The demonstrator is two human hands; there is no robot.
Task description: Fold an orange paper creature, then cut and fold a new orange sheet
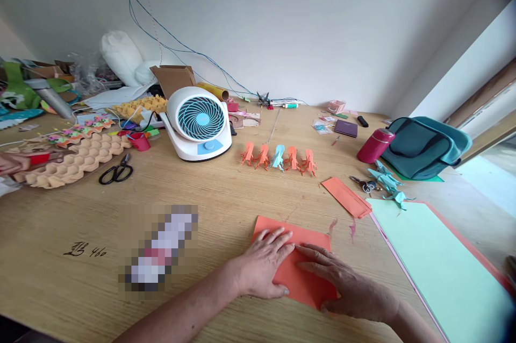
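An orange sheet of paper [306, 257] lies flat on the wooden table [226, 198] near its front edge. My left hand [262, 265] rests palm down on the sheet's left part, fingers spread. My right hand [346, 286] presses flat on the sheet's right part, its fingertips pointing left toward the left hand's fingers. Neither hand grips anything. Beyond the sheet stands a row of small folded paper figures [279, 157], several orange and one light blue.
A white and blue desk fan [197, 122] and black scissors [116, 172] sit at the left. A folded orange strip [346, 197], large mint paper sheets [435, 262], a red bottle [374, 145] and a teal bag [425, 147] lie right. Egg trays [68, 160] fill the far left.
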